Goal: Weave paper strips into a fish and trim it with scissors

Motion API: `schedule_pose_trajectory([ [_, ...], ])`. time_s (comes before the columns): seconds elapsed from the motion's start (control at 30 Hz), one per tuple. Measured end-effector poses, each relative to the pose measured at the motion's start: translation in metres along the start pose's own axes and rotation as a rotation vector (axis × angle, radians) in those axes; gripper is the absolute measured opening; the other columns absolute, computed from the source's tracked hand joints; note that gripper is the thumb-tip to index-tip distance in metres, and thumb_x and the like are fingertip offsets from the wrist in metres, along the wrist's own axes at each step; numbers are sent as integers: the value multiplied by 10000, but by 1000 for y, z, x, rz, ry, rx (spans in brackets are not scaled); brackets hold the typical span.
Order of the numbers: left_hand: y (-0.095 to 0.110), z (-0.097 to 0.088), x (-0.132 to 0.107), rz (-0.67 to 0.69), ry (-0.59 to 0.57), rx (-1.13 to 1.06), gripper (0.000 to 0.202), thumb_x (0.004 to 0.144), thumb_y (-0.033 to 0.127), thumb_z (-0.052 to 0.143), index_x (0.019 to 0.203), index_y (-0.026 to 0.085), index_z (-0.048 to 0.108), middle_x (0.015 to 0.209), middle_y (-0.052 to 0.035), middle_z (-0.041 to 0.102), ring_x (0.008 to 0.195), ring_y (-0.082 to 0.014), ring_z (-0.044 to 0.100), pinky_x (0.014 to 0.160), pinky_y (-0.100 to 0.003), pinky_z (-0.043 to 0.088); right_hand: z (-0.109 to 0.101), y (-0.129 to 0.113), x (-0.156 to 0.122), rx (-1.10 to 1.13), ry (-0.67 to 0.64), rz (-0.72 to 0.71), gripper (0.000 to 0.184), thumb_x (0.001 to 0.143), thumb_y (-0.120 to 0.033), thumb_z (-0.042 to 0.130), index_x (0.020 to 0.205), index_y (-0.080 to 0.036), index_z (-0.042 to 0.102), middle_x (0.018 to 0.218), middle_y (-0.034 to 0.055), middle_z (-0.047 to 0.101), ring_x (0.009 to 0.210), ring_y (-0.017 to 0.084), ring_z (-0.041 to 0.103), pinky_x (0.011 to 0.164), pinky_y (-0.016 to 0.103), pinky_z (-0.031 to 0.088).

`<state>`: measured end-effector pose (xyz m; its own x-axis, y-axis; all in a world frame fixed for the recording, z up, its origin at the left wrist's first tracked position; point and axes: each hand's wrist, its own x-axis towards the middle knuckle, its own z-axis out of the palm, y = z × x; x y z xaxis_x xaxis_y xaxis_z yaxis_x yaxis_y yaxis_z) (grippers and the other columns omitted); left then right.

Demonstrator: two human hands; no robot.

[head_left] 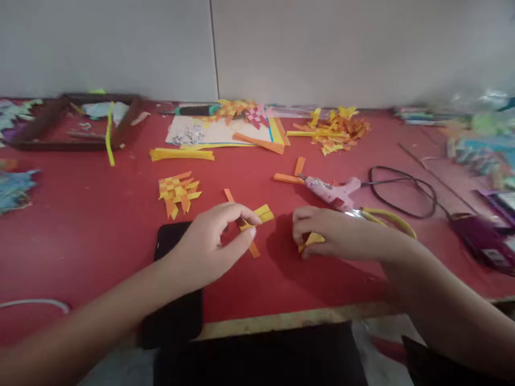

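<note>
My left hand (pixel 217 236) pinches a small piece of crossed paper strips between thumb and forefinger. Its yellow strips (pixel 264 213) stick out to the right, and an orange strip (pixel 254 250) runs under the fingertips. To the right, the curled fingers of my right hand (pixel 319 228) grip a folded yellow paper strip (pixel 314 238) close to the table. The fingers partly cover both pieces. A woven yellow and orange paper piece (pixel 177 192) lies beyond my left hand. Loose orange strips (pixel 288 178) lie near the nozzle of a pink glue gun (pixel 332 192).
Under my left forearm a black phone (pixel 177 316) overhangs the red table's (pixel 249 295) front edge. Yellow strips (pixel 183 154), a heap of folded paper pieces (pixel 340 128) and a brown tray (pixel 60 145) are farther back. Black cable (pixel 402 214) loops at right; scissors with yellow handles (pixel 388 214) lie beside my right wrist.
</note>
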<state>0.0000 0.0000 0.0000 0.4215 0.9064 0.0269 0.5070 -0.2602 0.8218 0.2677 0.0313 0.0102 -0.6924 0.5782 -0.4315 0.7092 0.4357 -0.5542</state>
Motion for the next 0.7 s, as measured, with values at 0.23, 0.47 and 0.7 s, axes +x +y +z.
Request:
schedule_pose_trajectory([
  [0.23,-13,17,2,-15,10,-219,208,871,390,642,994,222,643,931,-6,685,821,-147,636,713,-260,488,-1,-33,10,162,299,-13,86,825,-205,667,755,-200,617,744,-37,646,686,109,572,653,236,403],
  [0.47,-18,22,-1,17,10,-269,128,860,325,673,834,200,665,773,3,700,705,-126,633,673,-242,476,15,-52,37,328,431,-61,163,737,-45,695,728,-188,617,706,-55,655,655,81,582,631,201,419],
  [0.7,-24,19,5,-150,154,-531,159,851,331,683,811,187,630,729,23,654,624,-85,599,594,-190,482,23,-32,46,714,541,-141,184,788,-293,751,908,-190,655,816,-5,695,753,111,652,693,237,523],
])
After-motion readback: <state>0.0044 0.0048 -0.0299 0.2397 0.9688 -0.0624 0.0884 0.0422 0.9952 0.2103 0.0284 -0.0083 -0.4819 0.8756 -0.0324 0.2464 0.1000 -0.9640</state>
